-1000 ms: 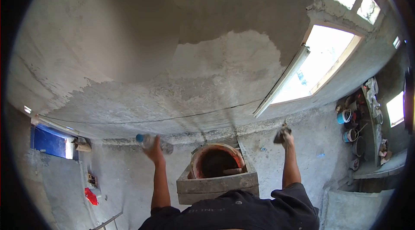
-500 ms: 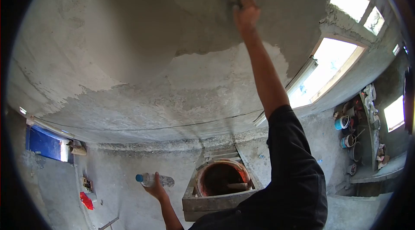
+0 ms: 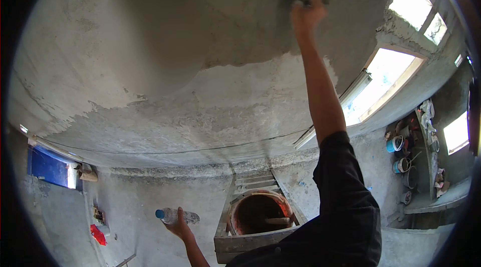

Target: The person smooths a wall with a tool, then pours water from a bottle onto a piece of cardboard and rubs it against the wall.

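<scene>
My left hand, low in view, grips a clear plastic bottle with a blue cap. The bottle lies sideways, its cap pointing left. My right arm is stretched up to the grey plastered wall. My right hand is at the upper wall, over a darker, damp-looking patch, its fingers smeared by motion. A dark shape shows at the fingers, too blurred to name. Below and between my arms sits a round bucket with a reddish inside, a stick-like handle lying in it.
The bucket rests at a wooden ladder-like frame directly before me. Window openings are on the right. Several buckets stand by a shelf at far right. A cable crosses the lower wall. A red item lies at left.
My right hand has moved to the right and slightly down across the wall. My left hand still holds the bottle, a little lower in view. The view has shifted slightly.
</scene>
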